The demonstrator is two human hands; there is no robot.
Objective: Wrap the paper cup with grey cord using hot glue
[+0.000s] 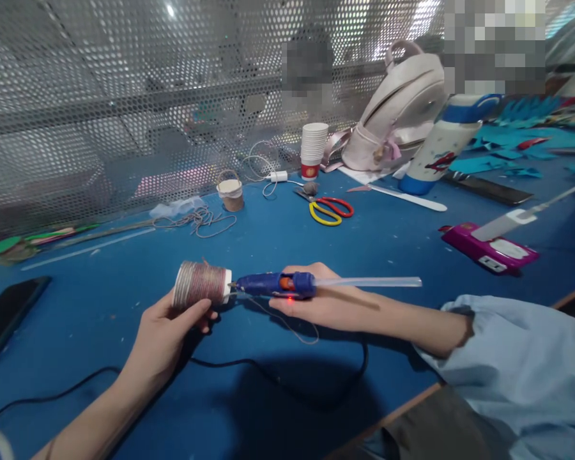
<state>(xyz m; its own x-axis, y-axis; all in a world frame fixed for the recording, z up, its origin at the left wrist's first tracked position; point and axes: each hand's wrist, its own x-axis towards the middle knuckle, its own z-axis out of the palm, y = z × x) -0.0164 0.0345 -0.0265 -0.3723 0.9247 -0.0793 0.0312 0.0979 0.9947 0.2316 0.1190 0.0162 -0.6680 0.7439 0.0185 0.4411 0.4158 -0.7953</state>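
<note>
A dark phone (7,316) lies at the far left of the blue desk (124,275). Near the middle, a cord-wrapped paper cup (200,283) is held on its side just above the desk, gripped around its wound wall by the left hand (167,335). It looks light and easily crushed, so a gentle hold on the wrapped wall seems best. The right hand (316,303) is closed around a blue glue gun (275,285), whose nozzle touches the cup's white rim.
</note>
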